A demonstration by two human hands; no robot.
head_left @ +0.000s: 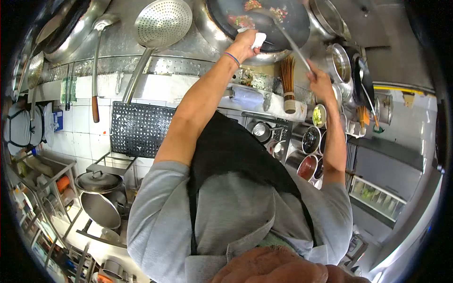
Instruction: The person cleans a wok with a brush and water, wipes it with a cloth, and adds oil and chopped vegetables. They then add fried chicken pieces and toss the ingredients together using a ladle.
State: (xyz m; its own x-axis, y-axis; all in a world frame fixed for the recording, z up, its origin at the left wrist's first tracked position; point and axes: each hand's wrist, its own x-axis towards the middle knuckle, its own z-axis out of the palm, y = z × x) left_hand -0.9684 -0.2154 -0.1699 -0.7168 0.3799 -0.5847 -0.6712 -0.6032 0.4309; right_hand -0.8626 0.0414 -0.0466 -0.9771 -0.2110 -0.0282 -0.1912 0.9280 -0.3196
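A dark wok [297,28] sits at the top of the head view, with chopped red and green food [241,21] in several patches inside it. My left hand [244,43] is closed on a folded white cloth [258,40] at the near rim of the wok; the part of the wok under the cloth is hidden. My right hand [322,84] grips the long metal handle of a ladle [289,38]. The ladle's head lies in the wok among the food, its bowl partly blurred.
A bamboo brush [288,85] stands right of the wok. Seasoning pots [310,139] and a bowl of chopped greens [319,116] lie below my right forearm. Left are a perforated skimmer [163,23], a wooden-handled ladle [96,70] and a black perforated mat [141,128]. Another person [24,125] stands far left.
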